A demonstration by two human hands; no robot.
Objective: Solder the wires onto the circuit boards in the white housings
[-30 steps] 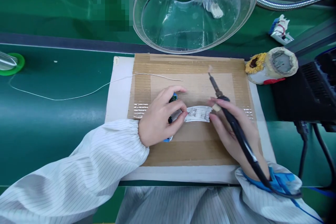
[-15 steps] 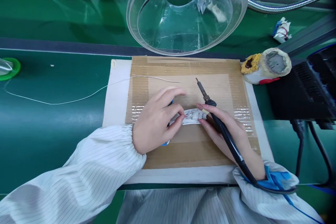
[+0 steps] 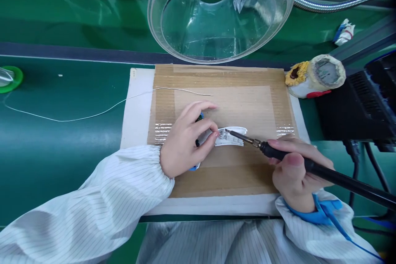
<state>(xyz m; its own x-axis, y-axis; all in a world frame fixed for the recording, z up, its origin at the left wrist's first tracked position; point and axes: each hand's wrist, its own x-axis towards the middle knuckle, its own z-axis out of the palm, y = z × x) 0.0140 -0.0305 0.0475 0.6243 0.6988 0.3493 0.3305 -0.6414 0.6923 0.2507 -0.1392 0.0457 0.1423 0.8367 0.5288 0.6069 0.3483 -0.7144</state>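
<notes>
My right hand (image 3: pixel 298 169) grips a black-handled soldering iron (image 3: pixel 286 154), whose tip points left and rests at or just over a white plastic casing (image 3: pixel 230 141). The casing is a curved shell with small details inside, lying on the cardboard. Thumb and index finger of my left hand (image 3: pixel 190 140) are pinched together at the casing's left end. What they pinch is too small to tell. Under that hand, blue and dark parts (image 3: pixel 194 168) show only at their edges. A thin solder wire (image 3: pixel 176 89) runs across the board above my left hand, its end free.
A cardboard sheet (image 3: pixel 216 181) lies on a white board over the green bench. A round clear lens or cover (image 3: pixel 216 29) overhangs the back. To the right stand a tip-cleaner pot (image 3: pixel 328 72) and a black box (image 3: pixel 340 107). A green-rimmed spool (image 3: pixel 15 78) sits far left.
My right hand has drawn back to the right and regripped the iron like a pen; its tip swung down from pointing up to the casing. My left hand has barely moved.
</notes>
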